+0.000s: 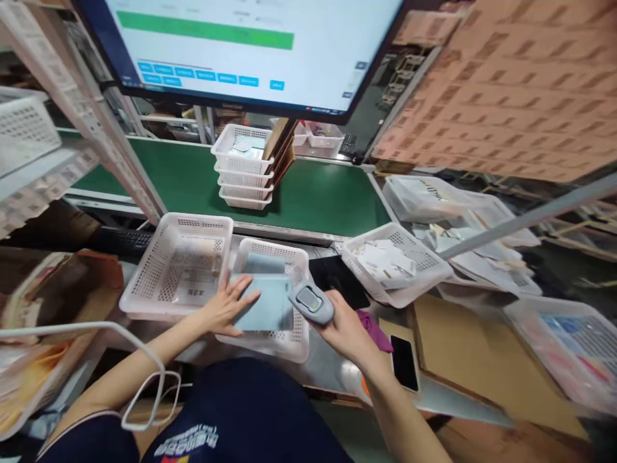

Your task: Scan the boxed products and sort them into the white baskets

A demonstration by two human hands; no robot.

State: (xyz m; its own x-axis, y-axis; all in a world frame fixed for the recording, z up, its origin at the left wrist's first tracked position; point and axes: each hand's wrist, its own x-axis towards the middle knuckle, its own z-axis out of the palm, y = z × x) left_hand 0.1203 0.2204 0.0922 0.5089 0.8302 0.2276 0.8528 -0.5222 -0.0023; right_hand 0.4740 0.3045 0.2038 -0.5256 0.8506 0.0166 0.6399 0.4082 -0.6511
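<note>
My left hand (230, 307) grips the left side of a flat light blue package (267, 305), its fingers spread over the top and the thumb at the near edge. The package is over a white perforated basket (301, 344) and covers part of its left wall. Behind it, another light blue item (265, 263) shows inside that basket. A grey handheld barcode scanner (313, 303) is in my right hand (343, 326), its head close to the package's right end. The fingers around the scanner's handle are partly hidden.
A larger white basket (132, 292) with clear-wrapped items stands left; one with white packets (434, 270) stands right. Stacked baskets (245, 194) sit on the green conveyor (328, 199). A monitor (216, 96) hangs above. A phone (403, 363), cardboard (472, 347) and a white cable (139, 347) are nearby.
</note>
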